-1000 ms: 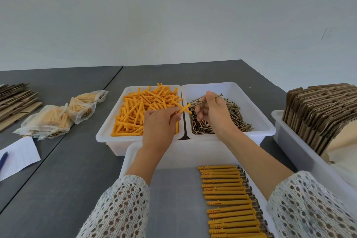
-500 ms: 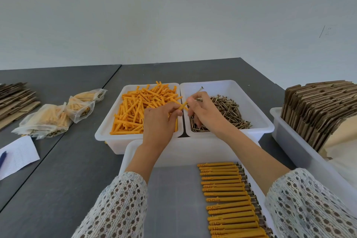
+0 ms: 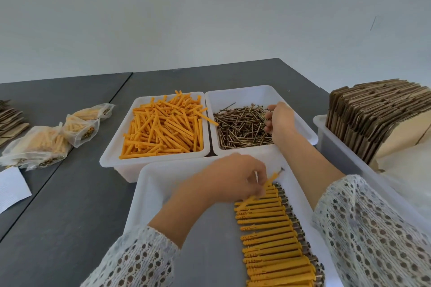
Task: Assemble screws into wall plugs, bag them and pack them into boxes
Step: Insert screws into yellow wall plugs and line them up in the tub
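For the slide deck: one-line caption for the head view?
Left hand lays an assembled plug onto the tray row; right hand reaches into the screws.

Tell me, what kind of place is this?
Probably a small packing workshop: white bins of loose orange plugs and screws, filled bags on a grey table, and flat cardboard boxes waiting.

Bare hands (image 3: pixel 235 179), both forearms in loose white openwork lace sleeves (image 3: pixel 373 228) with honeycomb-like holes.
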The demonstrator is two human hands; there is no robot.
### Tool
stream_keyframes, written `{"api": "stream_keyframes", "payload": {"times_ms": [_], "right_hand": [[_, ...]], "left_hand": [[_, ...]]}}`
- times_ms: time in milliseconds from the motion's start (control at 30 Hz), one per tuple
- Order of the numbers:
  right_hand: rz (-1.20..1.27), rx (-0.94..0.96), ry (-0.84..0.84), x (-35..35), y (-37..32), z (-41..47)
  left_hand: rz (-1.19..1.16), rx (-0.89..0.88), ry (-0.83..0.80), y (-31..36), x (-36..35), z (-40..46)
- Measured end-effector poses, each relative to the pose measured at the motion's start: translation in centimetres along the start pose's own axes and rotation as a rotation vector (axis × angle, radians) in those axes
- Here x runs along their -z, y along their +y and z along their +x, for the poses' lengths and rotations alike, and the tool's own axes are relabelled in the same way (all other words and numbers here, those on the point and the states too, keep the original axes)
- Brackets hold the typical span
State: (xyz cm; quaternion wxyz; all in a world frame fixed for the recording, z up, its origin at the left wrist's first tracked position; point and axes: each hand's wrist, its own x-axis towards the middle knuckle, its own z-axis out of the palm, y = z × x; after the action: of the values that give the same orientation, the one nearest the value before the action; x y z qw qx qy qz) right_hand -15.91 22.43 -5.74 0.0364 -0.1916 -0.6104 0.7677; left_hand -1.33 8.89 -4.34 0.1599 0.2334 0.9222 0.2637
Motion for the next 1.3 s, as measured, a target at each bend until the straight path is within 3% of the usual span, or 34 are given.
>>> {"api": "stream_keyframes", "payload": {"times_ms": [100, 300, 900, 1133, 1300], "right_hand": [[-0.028, -0.007, -0.001, 0.0, -0.1, -0.1], [-0.109, -0.008, -0.017, -0.2, 0.0, 0.1], [-0.188, 0.043, -0.051, -0.2, 0.4, 0.4], [-0.196, 0.046, -0.056, -0.3, 0.5, 0.4], [-0.211, 0.049, -0.054, -0.4, 0.4, 0.4]], "left_hand": [[0.283, 0.004, -0.122, 0.8, -2.2, 0.6], [0.419, -0.056, -0.182, 1.1, -4.2, 1.0], [0.372, -0.151, -0.130, 1.7, -5.3, 1.4], [0.203, -0.154, -0.343, 3.0, -6.1, 0.5], [0.243, -0.161, -0.351, 3.1, -6.4, 0.6]]}}
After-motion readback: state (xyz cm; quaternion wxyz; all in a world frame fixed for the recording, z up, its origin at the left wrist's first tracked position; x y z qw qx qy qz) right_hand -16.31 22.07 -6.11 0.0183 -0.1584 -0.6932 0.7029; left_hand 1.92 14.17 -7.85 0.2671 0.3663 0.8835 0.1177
